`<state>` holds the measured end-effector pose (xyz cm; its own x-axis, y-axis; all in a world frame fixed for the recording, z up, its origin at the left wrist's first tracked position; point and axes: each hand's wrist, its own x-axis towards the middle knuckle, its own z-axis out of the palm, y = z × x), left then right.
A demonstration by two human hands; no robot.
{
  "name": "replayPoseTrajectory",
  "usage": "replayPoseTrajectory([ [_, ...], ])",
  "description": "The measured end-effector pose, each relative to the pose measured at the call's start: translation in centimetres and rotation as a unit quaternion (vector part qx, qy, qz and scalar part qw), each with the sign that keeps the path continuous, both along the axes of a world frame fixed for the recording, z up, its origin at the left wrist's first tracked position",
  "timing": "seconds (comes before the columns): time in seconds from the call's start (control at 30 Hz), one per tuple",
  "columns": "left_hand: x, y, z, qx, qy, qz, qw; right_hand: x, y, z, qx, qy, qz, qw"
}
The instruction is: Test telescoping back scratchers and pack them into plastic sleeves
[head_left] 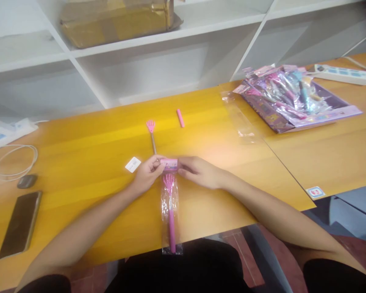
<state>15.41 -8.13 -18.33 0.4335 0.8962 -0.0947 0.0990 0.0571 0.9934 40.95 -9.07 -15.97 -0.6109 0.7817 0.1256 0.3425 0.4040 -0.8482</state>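
A pink back scratcher in a clear plastic bag (171, 219) lies with its hand-shaped head toward me-away side and its handle reaching the table's front edge. My left hand (149, 173) pinches the left end of the bag's printed header card (169, 165). At the card's right end, the thumb and fingers of my right hand (199, 171) close on its edge. Just beyond my hands lies an unwrapped scratcher head with a metal rod (151, 128), the rod's near end hidden by my left hand. A separate pink handle tube (180, 118) rests to its right.
A white label (133, 164) is left of my hands. Farther left are a phone (20, 224), a dark mouse (27, 181) and a cable. An open display box (326, 116) of bagged scratchers, an empty clear bag (239, 118) and a power strip (343, 74) are at right.
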Motion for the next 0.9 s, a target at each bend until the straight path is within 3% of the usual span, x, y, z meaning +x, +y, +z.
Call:
replayPoseTrajectory([
  [0.1,0.0,-0.3,0.1,-0.006,-0.023,0.011,1.0,-0.2,-1.7,1.9,-0.021,-0.091,0.062,0.994],
  [0.23,0.0,-0.2,0.1,0.01,-0.029,0.053,0.998,-2.0,-5.4,2.9,-0.08,-0.108,0.051,0.99],
  [0.47,-0.5,0.3,-0.7,0.013,-0.074,0.12,0.99,-5.0,-11.2,0.0,-0.255,0.067,-0.06,0.963],
  [0.6,-0.5,0.5,-0.6,0.003,-0.158,0.09,0.983,-4.6,-12.4,-1.1,-0.258,0.098,-0.11,0.955],
  [0.73,-0.5,0.4,-0.5,0.021,-0.206,0.029,0.978,-0.5,-10.3,-0.4,-0.203,0.107,-0.187,0.955],
  [0.83,-0.6,0.0,-0.5,0.049,-0.17,-0.008,0.984,6.7,-6.0,1.2,-0.096,0.074,-0.297,0.947],
  [0.9,-0.7,-0.2,-0.5,0.071,-0.149,-0.027,0.986,12.7,-2.3,3.1,-0.023,-0.006,-0.388,0.922],
])
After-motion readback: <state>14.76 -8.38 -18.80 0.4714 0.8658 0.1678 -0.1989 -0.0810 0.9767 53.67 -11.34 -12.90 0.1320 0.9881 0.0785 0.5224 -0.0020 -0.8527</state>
